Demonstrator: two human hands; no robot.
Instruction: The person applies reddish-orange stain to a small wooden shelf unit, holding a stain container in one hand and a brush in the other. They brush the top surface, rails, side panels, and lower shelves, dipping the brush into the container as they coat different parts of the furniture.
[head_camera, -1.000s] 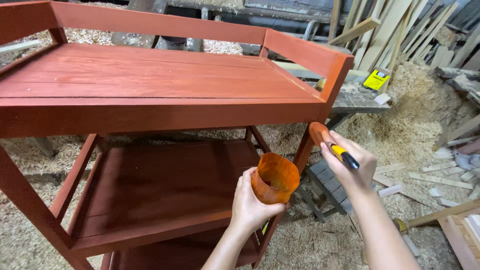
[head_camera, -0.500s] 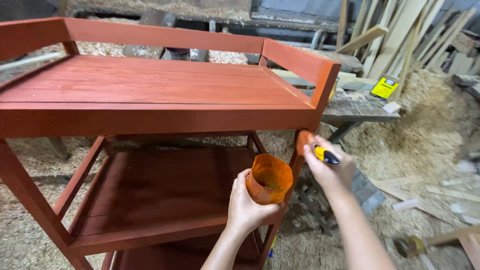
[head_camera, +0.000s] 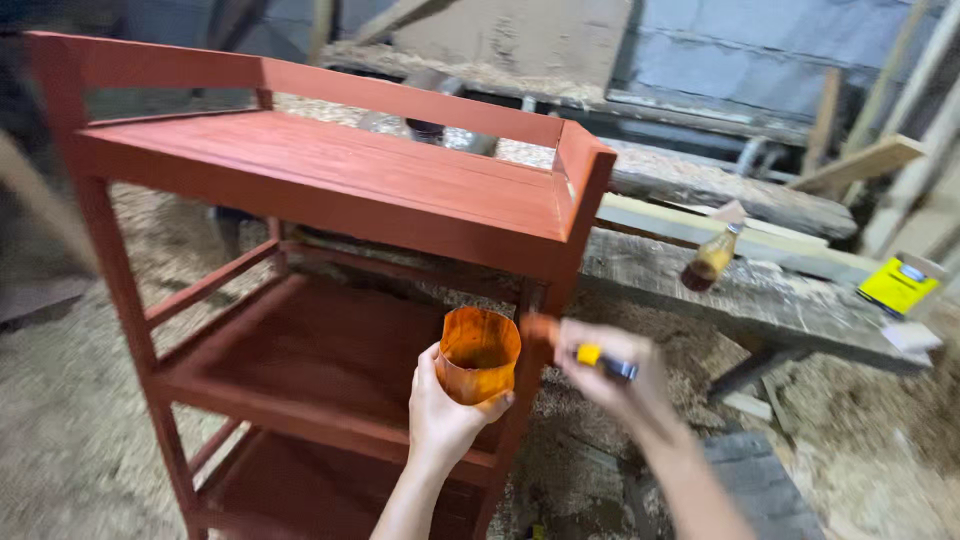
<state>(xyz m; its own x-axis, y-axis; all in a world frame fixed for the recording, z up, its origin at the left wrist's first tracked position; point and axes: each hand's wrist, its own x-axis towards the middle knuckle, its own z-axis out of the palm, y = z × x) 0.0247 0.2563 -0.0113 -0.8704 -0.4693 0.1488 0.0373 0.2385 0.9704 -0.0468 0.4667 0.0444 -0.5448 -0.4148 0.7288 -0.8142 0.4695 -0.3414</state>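
Cup (head_camera: 479, 355), orange, thin-walled: we judged it light, squashy, paint-slick; best held round lower wall. Left hand (head_camera: 440, 420) had grip clamped there, beside red cart's (head_camera: 330, 190) front leg. Brush (head_camera: 575, 348) at 3 o'clock, right hand (head_camera: 612, 372) closed round handle.

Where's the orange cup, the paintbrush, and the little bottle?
orange cup (head_camera: 479, 355): head view, its front wall.
paintbrush (head_camera: 592, 356): head view, yellow band on its handle.
little bottle (head_camera: 711, 259): head view, its amber body.

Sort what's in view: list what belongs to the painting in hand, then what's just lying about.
In use: orange cup in left hand; brush in right hand; red wooden cart.

Lying about: small bottle, yellow tin, loose planks, all by the rough bench.
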